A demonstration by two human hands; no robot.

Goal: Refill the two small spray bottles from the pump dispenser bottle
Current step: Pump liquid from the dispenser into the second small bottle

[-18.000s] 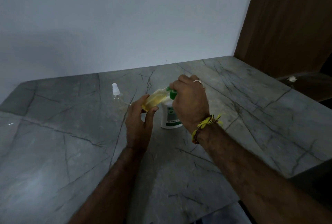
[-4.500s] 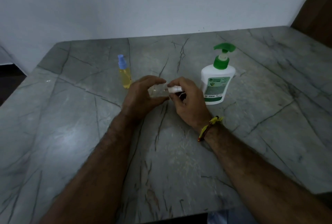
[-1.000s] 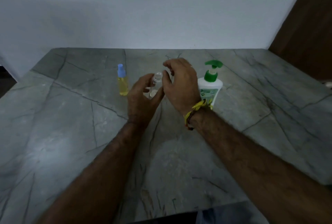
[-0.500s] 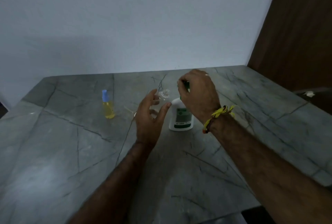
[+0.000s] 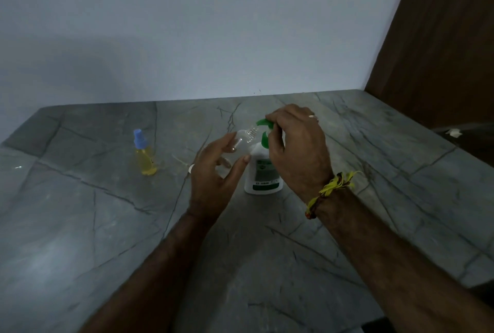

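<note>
My left hand holds a clear, empty small spray bottle with its cap off, tilted so its open neck points up at the green pump spout. The white pump dispenser bottle with the green pump head stands upright on the table. My right hand rests on top of the pump head, fingers curled over it. A second small spray bottle, full of yellow liquid with a blue cap, stands upright to the left.
The grey marble table meets a white wall at the back and a brown wooden panel at the right. A small white spray cap with its thin tube lies on the table just left of my left hand.
My left hand has brought the open clear bottle's neck up under the pump spout. My right hand has settled on the pump head.
</note>
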